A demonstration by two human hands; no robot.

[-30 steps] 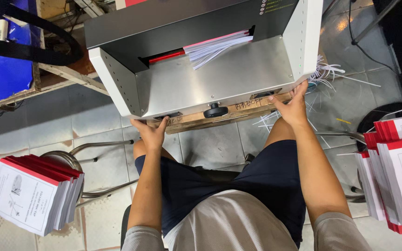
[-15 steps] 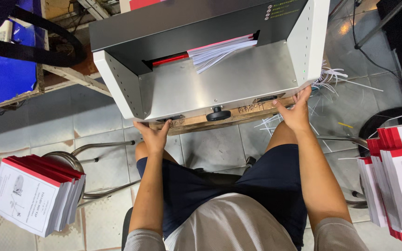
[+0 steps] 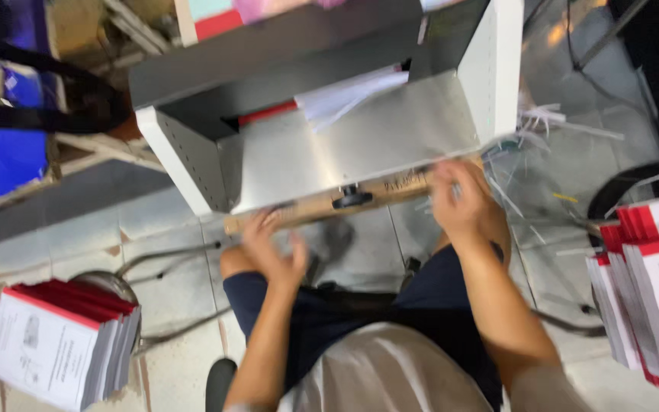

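At the front edge of the paper cutter [image 3: 360, 145], both of my hands are up against the wooden strip [image 3: 329, 207] that runs along the lip of its metal bed [image 3: 375, 152]. My left hand [image 3: 272, 248] sits at the strip's left end with the fingers loosely curled and spread; it touches the wood, though the blur keeps me from telling whether it truly grips it. My right hand [image 3: 463, 202] is at the right end, fingers bent over the edge, and again I cannot tell whether they close on anything. A black knob [image 3: 352, 198] sits between my 2 hands on the strip.

Far back on the bed, under the clamp, lies 1 stack of white sheets with a red cover [image 3: 337, 103], its edges fanned out toward me. I judge that stack to be loaded and in place, with neither hand on it.

As for what is done and what is left: 1 pile of red-spined booklets [image 3: 59, 347] rests on a stool at my left, and another pile [image 3: 654, 282] stands at my right. Paper trimmings [image 3: 551, 122] lie scattered on the tiled floor [image 3: 169, 305] beside the machine, so some cutting looks done. I cannot tell which pile is trimmed and which waits.
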